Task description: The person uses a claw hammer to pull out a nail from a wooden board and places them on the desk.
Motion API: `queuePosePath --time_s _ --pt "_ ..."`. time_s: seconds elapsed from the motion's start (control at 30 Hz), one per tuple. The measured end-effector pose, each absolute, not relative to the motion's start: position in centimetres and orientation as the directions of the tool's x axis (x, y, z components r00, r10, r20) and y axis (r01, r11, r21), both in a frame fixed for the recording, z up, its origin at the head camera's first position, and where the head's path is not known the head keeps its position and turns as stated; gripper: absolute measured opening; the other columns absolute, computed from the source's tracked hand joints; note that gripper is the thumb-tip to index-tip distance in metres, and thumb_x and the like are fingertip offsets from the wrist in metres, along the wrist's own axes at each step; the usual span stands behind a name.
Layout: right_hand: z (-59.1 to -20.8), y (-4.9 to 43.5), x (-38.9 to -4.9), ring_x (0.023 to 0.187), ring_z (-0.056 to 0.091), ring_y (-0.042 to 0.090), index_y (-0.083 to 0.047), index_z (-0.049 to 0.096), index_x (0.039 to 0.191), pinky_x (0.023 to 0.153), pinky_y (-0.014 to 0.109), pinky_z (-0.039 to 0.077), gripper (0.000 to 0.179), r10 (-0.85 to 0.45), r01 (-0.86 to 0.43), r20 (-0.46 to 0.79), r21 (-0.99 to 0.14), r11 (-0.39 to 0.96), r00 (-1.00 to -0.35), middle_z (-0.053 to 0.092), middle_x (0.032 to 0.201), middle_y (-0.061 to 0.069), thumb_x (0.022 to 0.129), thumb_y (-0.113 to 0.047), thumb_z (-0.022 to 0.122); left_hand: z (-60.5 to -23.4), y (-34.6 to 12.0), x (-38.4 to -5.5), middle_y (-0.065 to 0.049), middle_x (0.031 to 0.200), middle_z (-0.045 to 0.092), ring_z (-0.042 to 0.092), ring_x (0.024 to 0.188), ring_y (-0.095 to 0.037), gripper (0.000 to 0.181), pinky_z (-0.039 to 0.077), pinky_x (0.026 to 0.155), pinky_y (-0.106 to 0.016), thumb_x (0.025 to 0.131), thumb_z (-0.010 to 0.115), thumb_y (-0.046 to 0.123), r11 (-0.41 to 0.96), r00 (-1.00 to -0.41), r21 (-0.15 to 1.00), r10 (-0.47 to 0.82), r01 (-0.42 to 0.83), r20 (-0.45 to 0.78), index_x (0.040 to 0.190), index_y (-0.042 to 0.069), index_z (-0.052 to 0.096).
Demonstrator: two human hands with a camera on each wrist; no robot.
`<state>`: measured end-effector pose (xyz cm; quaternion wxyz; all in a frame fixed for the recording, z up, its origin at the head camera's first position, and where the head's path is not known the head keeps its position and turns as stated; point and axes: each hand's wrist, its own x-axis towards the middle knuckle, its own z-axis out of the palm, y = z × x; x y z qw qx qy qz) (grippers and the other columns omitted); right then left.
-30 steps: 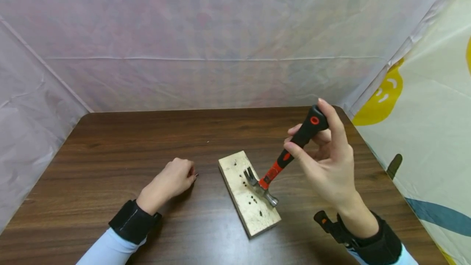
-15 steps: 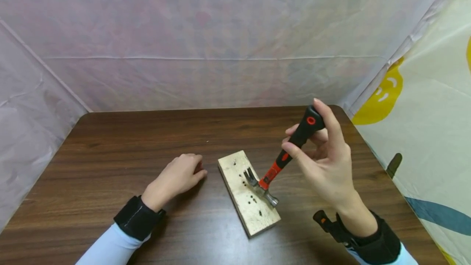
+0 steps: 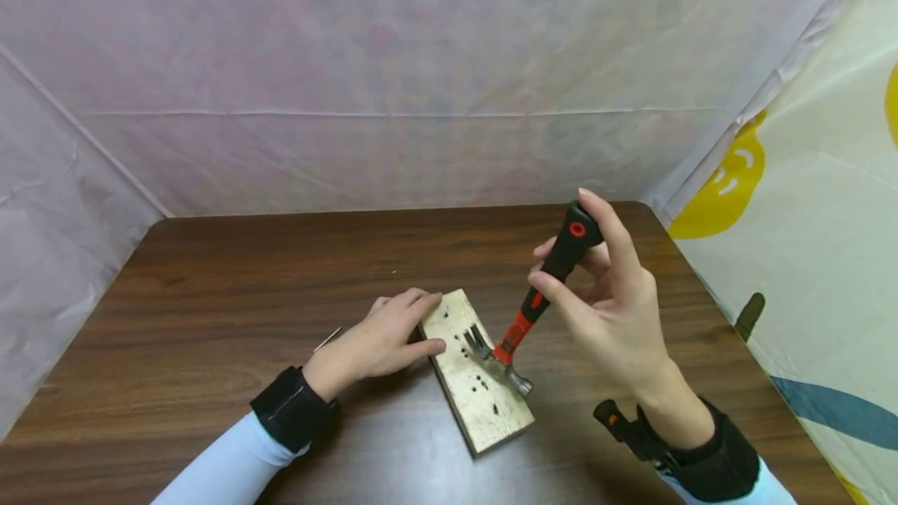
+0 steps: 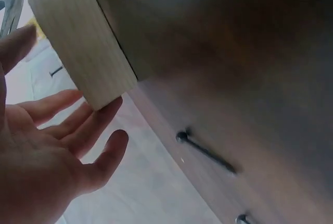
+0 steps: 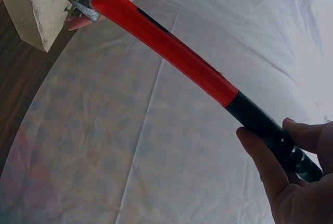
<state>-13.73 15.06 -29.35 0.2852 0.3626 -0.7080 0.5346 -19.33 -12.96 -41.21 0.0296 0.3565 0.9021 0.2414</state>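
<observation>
In the head view my right hand [image 3: 617, 310] holds a claw hammer [image 3: 540, 298] by its black grip, thumb on one side and fingers on the other, handle slanting up. The hammer's metal head lies close over the top of a pale wooden block [image 3: 505, 415] dotted with dark holes. My left hand [image 3: 389, 333] is at the block's far left end, thumb and index fingertip on its edge. In the left wrist view its fingers [image 4: 96, 125] spread, relaxed, at the block's end, and a thin nail [image 4: 55, 71] shows beside the block.
A loose nail [image 3: 327, 339] lies on the brown table [image 3: 245, 279] beside my left wrist. Left wrist view: a dark nail [image 4: 208, 153] on the tabletop, another nail [image 4: 242, 219] at the lower edge. A pale fabric wall [image 3: 386, 154] rises behind the table, a patterned sheet [image 3: 807, 256] at right.
My left hand has moved right across the table to the block, its fingers spreading, and the nail by its wrist has come into view. The hammer's handle has tilted slightly left.
</observation>
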Motion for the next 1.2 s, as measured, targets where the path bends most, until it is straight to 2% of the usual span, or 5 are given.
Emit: queuePosePath --time_s 0.27,0.57,0.9,1.1,1.2 --pt "-29.1 14.8 -14.0 0.092 0.072 0.025 0.004 0.031 0.155 0.060 0.028 0.060 0.082 -0.250 -0.811 0.772 -0.549 0.202 -0.585 0.068 0.106 0.020 0.086 0.013 0.075 -41.0 -12.4 -19.3 -0.020 0.134 0.055 0.058 0.120 -0.032 0.070 0.042 0.100 -0.056 0.098 0.071 0.039 0.647 -0.740 0.410 0.663 0.643 0.114 0.148 -0.005 0.049" --pt "-28.6 14.1 -14.3 0.092 0.072 0.026 0.000 0.030 0.158 0.059 0.031 0.060 0.097 -0.293 -0.795 0.739 -0.567 0.216 -0.607 0.067 0.108 0.017 0.076 0.029 0.073 -41.1 -11.8 -18.7 -0.015 0.122 0.062 0.062 0.105 -0.028 0.061 0.051 0.090 -0.047 0.095 0.076 0.038 0.608 -0.702 0.379 0.687 0.698 0.190 0.140 0.000 0.061" --pt "-28.0 13.3 -14.9 0.099 0.073 0.026 -0.010 0.031 0.161 0.052 0.025 0.056 0.093 -0.356 -0.757 0.669 -0.554 0.348 -0.653 0.070 0.106 0.012 0.085 0.011 0.078 -41.0 -11.1 -18.1 -0.012 0.120 0.065 0.065 0.103 -0.024 0.042 0.055 0.088 -0.041 0.098 0.073 0.030 0.580 -0.702 0.421 0.673 0.697 0.235 0.131 0.005 0.068" --pt "-27.8 12.5 -15.4 0.094 0.073 0.027 -0.014 0.032 0.162 0.037 0.019 0.035 0.092 -0.382 -0.765 0.667 -0.505 0.401 -0.640 0.072 0.104 0.010 0.086 0.006 0.080 -41.0 -10.7 -18.2 -0.007 0.116 0.065 0.066 0.100 -0.019 0.019 0.056 0.084 -0.037 0.100 0.070 0.021 0.562 -0.712 0.449 0.624 0.695 0.322 0.114 0.008 0.074" --pt "-27.7 12.1 -15.7 0.092 0.072 0.024 -0.015 0.032 0.162 0.038 0.019 0.034 0.092 -0.399 -0.766 0.656 -0.502 0.402 -0.640 0.071 0.103 0.008 0.086 0.005 0.080 -41.0 -10.6 -18.2 -0.004 0.110 0.067 0.066 0.099 -0.019 0.013 0.056 0.085 -0.036 0.099 0.071 0.017 0.547 -0.697 0.439 0.623 0.713 0.354 0.108 0.008 0.075"
